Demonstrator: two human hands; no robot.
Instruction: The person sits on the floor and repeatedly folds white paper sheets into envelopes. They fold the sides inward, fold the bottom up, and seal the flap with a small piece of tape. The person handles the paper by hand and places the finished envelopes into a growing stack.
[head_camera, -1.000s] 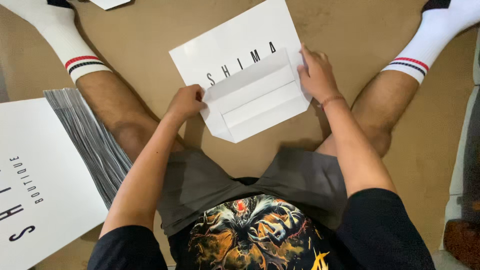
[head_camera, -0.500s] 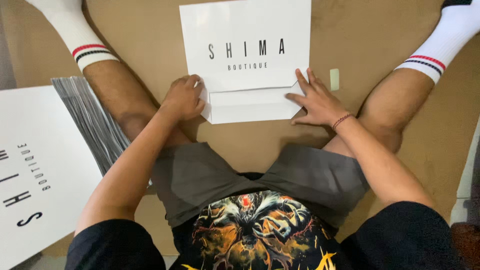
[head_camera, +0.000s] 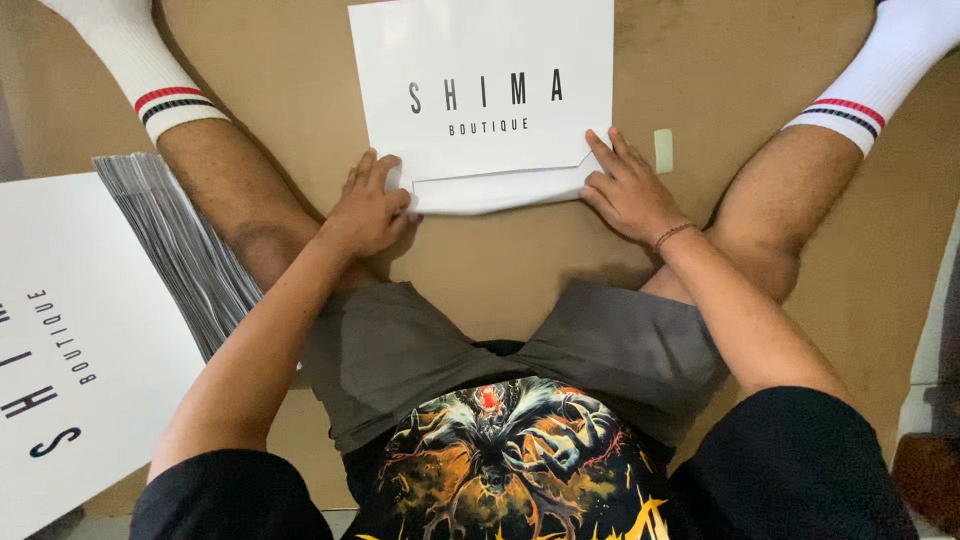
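A flat white paper bag (head_camera: 480, 90) with dark lettering lies on the brown floor between my spread legs. Its near edge is folded into a narrow strip (head_camera: 495, 190). My left hand (head_camera: 368, 205) presses down on the left end of that fold with its fingers curled over it. At the right end, my right hand (head_camera: 628, 188) lies flat with the fingers spread on the strip's corner. A red cord bracelet sits on my right wrist.
A thick fanned stack of the same flat white bags (head_camera: 90, 320) lies to my left, beside my left leg. A small pale strip (head_camera: 663, 150) rests on the brown floor (head_camera: 290, 70) right of the bag. Something dark lies at the far right edge.
The bag has turned from tilted to square in front of me. Its broad bottom flap has been folded down into a narrow strip, and both hands have moved onto its ends.
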